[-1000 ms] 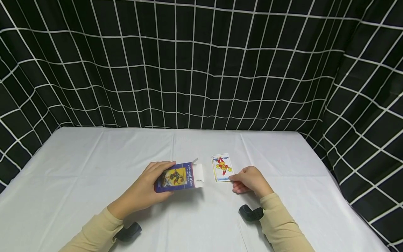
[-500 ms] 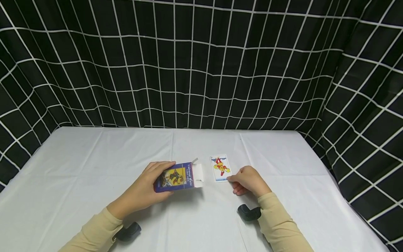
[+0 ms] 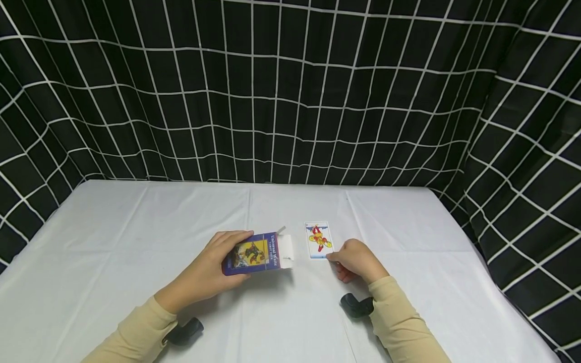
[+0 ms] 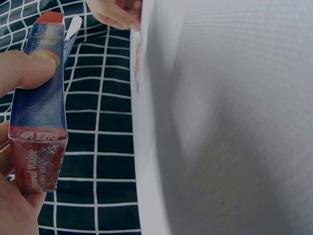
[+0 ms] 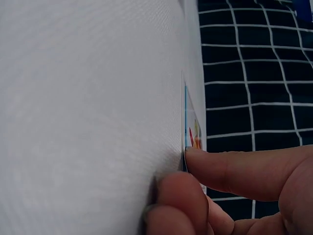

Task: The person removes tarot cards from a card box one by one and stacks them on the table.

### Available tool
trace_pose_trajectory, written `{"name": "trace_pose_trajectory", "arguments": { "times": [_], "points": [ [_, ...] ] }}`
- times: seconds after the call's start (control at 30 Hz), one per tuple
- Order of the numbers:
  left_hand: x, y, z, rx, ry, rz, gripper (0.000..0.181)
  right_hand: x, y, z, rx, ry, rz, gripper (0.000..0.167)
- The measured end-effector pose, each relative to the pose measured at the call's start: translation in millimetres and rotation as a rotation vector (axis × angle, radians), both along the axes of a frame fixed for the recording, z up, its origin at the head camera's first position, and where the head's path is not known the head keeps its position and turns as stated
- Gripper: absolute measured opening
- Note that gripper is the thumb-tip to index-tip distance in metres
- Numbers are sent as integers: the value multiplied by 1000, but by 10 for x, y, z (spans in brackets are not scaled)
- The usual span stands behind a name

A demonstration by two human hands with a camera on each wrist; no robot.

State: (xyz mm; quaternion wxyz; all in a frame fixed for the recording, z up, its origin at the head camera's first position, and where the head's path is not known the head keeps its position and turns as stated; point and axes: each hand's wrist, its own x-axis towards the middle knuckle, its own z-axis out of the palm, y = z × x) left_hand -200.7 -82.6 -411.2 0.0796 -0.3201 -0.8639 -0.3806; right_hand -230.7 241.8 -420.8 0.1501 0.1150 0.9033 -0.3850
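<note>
My left hand [image 3: 206, 269] grips a blue tarot card box [image 3: 249, 254] around its sides, holding it above the white cloth. The box's white end flap [image 3: 286, 252] is folded out and faces right. In the left wrist view, the thumb presses the narrow blue side of the box [image 4: 39, 105]. To its right, a card [image 3: 319, 238] with a red and yellow figure lies face up. My right hand [image 3: 360, 259] pinches its lower right corner, thumb on top. In the right wrist view, the card [image 5: 192, 122] appears nearly edge-on, with the other fingers curled beside it.
White cloth [image 3: 159, 222] with creases covers the table. Black curtains [image 3: 290, 91] with a white grid stand behind it and at both sides. A dark wrist device [image 3: 185, 333] sits at the left cuff, and another [image 3: 357, 306] at the right.
The right hand and the card have shifted slightly left. A yellowish edge that showed along the card's left side a second ago is no longer visible. The left hand and box stay put.
</note>
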Motion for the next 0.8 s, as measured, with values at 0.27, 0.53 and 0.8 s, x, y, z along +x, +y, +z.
{"name": "trace_pose_trajectory", "arguments": {
  "times": [0.27,0.53,0.8],
  "points": [
    [1,8,6,-1,-6,3,78,-1,-10,13,26,0,4,23],
    [-9,14,-3,0,6,7,76,0,-15,18,37,-3,5,23],
    [-13,14,-18,-2,9,3,77,6,-10,13,37,-1,5,24]
  ]
}}
